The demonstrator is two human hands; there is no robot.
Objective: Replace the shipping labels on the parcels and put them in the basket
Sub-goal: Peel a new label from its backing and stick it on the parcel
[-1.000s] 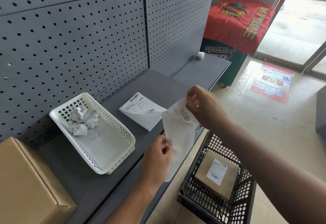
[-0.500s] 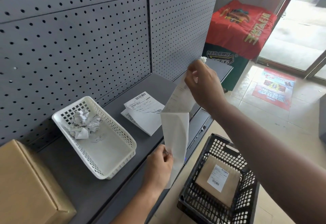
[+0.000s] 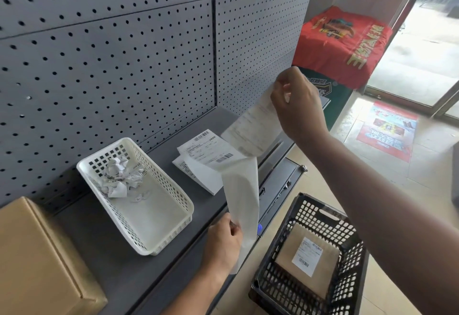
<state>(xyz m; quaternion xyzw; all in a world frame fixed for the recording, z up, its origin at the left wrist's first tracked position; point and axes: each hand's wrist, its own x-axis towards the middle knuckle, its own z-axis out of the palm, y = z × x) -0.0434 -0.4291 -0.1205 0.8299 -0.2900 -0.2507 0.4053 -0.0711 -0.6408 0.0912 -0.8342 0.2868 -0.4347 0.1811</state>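
We face a grey pegboard (image 3: 99, 66) rising from the back edge of a grey shelf (image 3: 119, 265). A plain cardboard parcel (image 3: 37, 260) fills the shelf's left end, with a bare strip between it and the white tray (image 3: 154, 215), which sits askew and nearly reaches the front edge. On the floor just beyond that edge stands the black basket (image 3: 270, 290), holding a labelled parcel (image 3: 320, 280) with open room around it. Over the front edge hangs a white backing sheet (image 3: 242, 195), its lower edge pinched by the left hand (image 3: 223, 245). The right hand (image 3: 295, 106) pinches the shipping label (image 3: 253, 128) by its top; it is blurred and seems joined to the backing at the fold. Spare labels (image 3: 208, 151) lie mid-shelf; crumpled scraps (image 3: 119, 178) sit in the tray's back corner.
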